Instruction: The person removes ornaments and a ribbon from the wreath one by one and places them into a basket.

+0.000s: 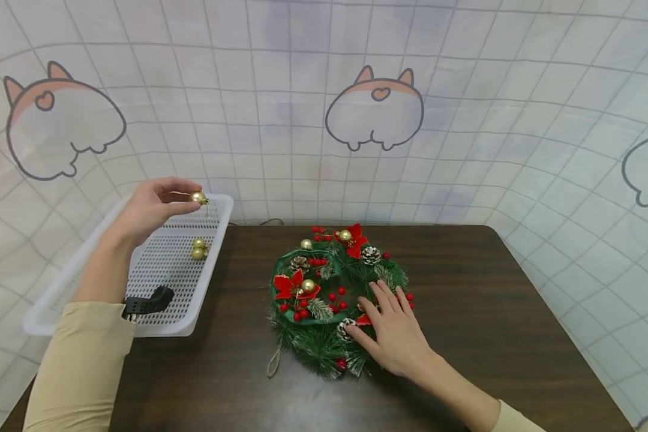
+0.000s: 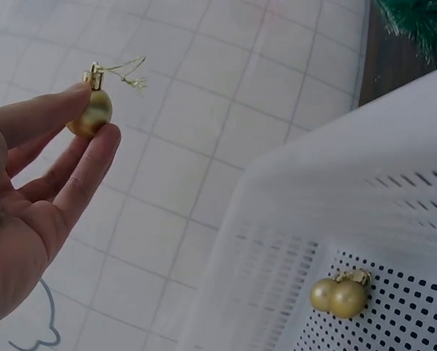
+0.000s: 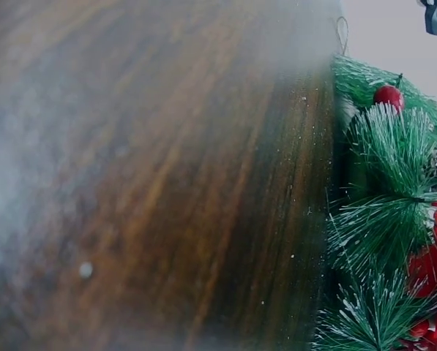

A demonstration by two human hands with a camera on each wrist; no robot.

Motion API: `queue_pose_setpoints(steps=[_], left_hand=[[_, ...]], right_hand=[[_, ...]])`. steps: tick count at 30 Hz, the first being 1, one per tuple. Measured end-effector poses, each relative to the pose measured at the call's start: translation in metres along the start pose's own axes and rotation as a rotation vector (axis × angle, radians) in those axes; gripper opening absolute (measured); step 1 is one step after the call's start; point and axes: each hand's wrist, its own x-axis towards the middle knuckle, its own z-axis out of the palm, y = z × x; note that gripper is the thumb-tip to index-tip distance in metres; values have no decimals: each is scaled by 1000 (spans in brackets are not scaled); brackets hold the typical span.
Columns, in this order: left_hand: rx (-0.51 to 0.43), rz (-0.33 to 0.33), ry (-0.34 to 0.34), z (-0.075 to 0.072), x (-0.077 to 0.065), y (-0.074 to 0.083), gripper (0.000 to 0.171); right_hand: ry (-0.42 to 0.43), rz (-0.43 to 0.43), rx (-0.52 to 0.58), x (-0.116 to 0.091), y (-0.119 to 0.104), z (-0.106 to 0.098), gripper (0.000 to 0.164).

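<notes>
Above the far end of a white basket (image 1: 224,223), my left hand (image 1: 148,207) pinches a gold bauble (image 1: 197,197) between thumb and fingertips. In the left wrist view a thin gold string loop hangs from the cap of this bauble (image 2: 94,113). My right hand (image 1: 396,333) rests with spread fingers on the right side of a green Christmas wreath (image 1: 315,351). Red flowers (image 1: 285,285), pinecones (image 1: 371,256), red berries and gold baubles decorate the wreath. The right wrist view shows its frosted pine tips (image 3: 386,197) beside the wooden table.
Two more gold baubles (image 2: 339,296) lie together on the basket's perforated floor. The basket stands on the left of a dark wooden table (image 1: 464,282). A twine loop (image 1: 273,363) sticks out from the wreath's near left edge. A tiled-pattern curtain (image 1: 281,150) hangs behind.
</notes>
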Motion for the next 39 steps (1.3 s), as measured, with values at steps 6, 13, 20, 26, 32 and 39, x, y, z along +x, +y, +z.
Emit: queue_pose_setpoints(steps=[6, 13, 20, 26, 32, 39], left_hand=[[-27, -27, -45, -3, 11, -23, 45], [-51, -110, -95, -6, 16, -45, 49], [25, -189, -179, -6, 20, -67, 52], [81, -248, -265, -4, 16, -88, 51], [83, -279, -300, -1, 17, -97, 48], [82, -329, -335, 1, 16, -100, 48]], right_hand=[[14, -14, -5, -1, 1, 1, 69], [-7, -4, 7, -1, 0, 1, 70], [-18, 1, -9, 0, 0, 0, 71], [-21, 3, -16, 0, 1, 0, 71], [-20, 6, -8, 0, 1, 0, 71], [-17, 7, -8, -1, 2, 0, 70]])
